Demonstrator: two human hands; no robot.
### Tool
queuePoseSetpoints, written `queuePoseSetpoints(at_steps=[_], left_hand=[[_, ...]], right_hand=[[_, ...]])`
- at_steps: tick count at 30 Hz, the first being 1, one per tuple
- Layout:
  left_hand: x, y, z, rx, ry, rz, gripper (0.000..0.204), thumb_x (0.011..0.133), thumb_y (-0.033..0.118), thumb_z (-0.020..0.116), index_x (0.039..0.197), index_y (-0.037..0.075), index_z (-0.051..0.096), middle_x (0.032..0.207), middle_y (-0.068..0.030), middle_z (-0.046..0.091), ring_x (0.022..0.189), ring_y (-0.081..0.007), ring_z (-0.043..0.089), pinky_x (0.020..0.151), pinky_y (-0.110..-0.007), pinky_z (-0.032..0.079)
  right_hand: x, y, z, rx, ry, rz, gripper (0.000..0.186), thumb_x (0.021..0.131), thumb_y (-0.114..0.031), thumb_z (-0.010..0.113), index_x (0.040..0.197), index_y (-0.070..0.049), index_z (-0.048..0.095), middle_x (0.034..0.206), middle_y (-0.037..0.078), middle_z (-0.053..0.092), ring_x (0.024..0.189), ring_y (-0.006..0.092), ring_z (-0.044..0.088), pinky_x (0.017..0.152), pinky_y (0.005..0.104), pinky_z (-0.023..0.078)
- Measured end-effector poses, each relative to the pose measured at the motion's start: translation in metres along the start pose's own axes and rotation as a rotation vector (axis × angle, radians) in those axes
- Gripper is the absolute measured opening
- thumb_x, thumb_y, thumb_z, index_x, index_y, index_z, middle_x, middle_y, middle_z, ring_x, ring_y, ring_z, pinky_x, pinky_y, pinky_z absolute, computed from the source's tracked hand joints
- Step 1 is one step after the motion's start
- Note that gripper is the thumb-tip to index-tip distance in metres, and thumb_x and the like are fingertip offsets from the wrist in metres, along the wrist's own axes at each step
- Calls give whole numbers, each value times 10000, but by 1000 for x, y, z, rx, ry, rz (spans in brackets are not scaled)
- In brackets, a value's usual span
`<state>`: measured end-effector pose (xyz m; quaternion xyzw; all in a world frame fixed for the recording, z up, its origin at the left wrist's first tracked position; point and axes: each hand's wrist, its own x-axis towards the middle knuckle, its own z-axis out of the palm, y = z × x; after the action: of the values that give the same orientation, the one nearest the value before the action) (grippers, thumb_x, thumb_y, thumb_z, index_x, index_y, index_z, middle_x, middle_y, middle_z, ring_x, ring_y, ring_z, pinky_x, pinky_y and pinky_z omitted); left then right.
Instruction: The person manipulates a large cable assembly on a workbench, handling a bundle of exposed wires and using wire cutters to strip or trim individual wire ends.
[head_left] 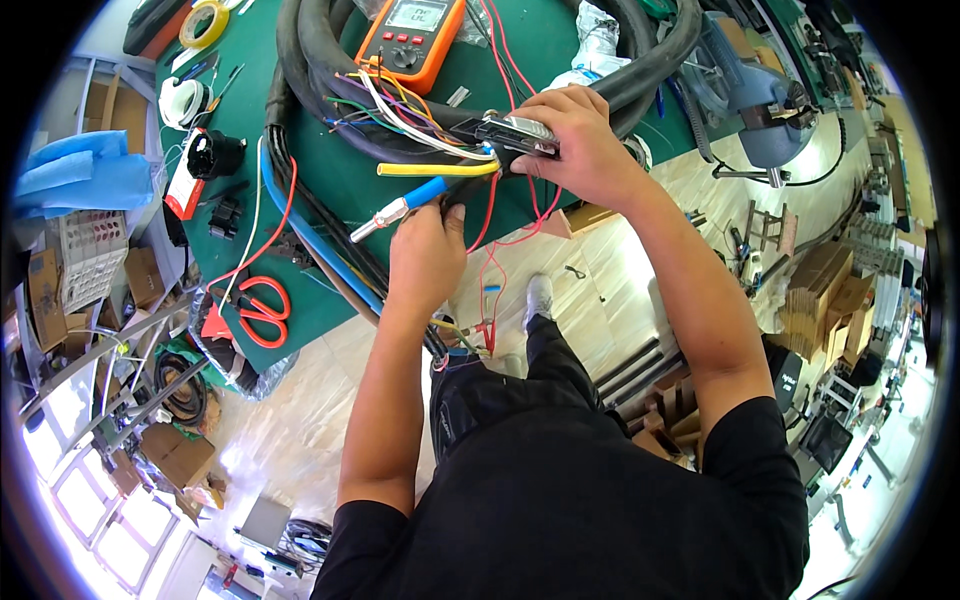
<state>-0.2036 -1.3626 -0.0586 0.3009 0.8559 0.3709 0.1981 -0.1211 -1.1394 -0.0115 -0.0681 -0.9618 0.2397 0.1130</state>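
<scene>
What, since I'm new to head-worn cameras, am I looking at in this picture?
There is no robot here: these are a person's own bare hands. The single picture comes from a wide fisheye camera on the person's head, looking down, so straight edges bend near the rim. Left in the picture is the person's left.

The left hand holds a cable end with a blue sleeve and a metal tip. The right hand grips a black and silver tool, its exact kind unclear, where coloured wires fan out.

On the green table lie thick black cables, an orange meter and red-handled scissors.
</scene>
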Motion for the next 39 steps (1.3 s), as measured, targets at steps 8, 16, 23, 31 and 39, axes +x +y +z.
queuePoseSetpoints(at_steps=[8, 16, 23, 31, 39], left_hand=[[-3, 2, -2, -106, -35, -101, 332, 942, 258, 627, 1132, -13, 661, 897, -206, 701, 830, -373, 680, 746, -402, 516], [0, 11, -8, -63, -68, -78, 398, 918, 277, 666, 1186, -16, 634, 989, -205, 702, 887, -361, 683, 777, -408, 516], [-36, -15, -24, -24, 76, -112, 449, 881, 215, 705, 1229, -49, 601, 986, -162, 699, 826, -284, 677, 778, -364, 514], [-103, -24, -49, -385, -2, -214, 331, 937, 212, 672, 1164, -27, 638, 937, -104, 703, 870, -154, 662, 784, -300, 523], [-158, 21, -9, -734, -806, -156, 452, 883, 126, 721, 1268, -30, 542, 1107, -110, 664, 1029, -172, 620, 892, -310, 489]], right_hand=[[-2, 2, 2, -1, -28, 11, 511, 722, -316, 821, 1156, -91, 670, 1186, 67, 614, 1206, 287, 472, 1074, 425, 269], [-5, 0, 2, 27, 18, 15, 456, 747, -227, 812, 1160, -96, 673, 1210, 63, 625, 1248, 275, 473, 1084, 416, 296], [-55, -23, -8, 306, 396, 388, 269, 824, -142, 765, 1055, -57, 658, 1020, 107, 667, 878, 184, 667, 727, 287, 524], [-172, -99, 16, 1126, 370, 953, 353, 900, -301, 711, 1038, -7, 573, 779, 45, 615, 682, 112, 597, 643, 264, 484], [-197, -191, 48, 1403, 232, 770, 369, 1038, -334, 490, 1196, -2, 531, 1078, 80, 606, 939, 132, 575, 829, 294, 481]])
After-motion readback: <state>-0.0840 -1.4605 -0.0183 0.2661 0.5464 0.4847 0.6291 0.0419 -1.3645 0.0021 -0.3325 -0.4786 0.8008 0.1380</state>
